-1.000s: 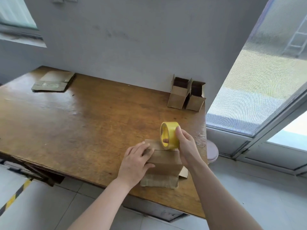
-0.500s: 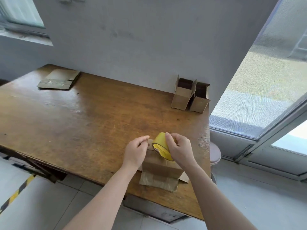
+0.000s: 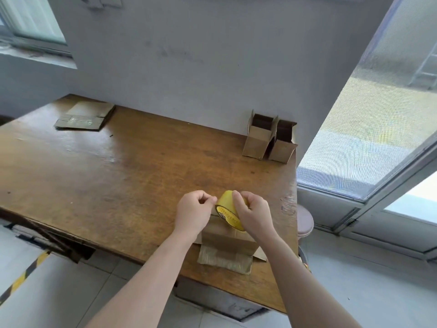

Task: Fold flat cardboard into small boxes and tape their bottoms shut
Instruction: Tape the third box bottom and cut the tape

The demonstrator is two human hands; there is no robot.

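Boxes (image 3: 256, 144) three, tape roll (image 3: 227, 207) one

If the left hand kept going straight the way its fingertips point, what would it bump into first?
The yellow tape roll, which the right hand grips over the cardboard box. The left hand has its pinched fingertips right at the roll's edge, perhaps touching it; depth is unclear.
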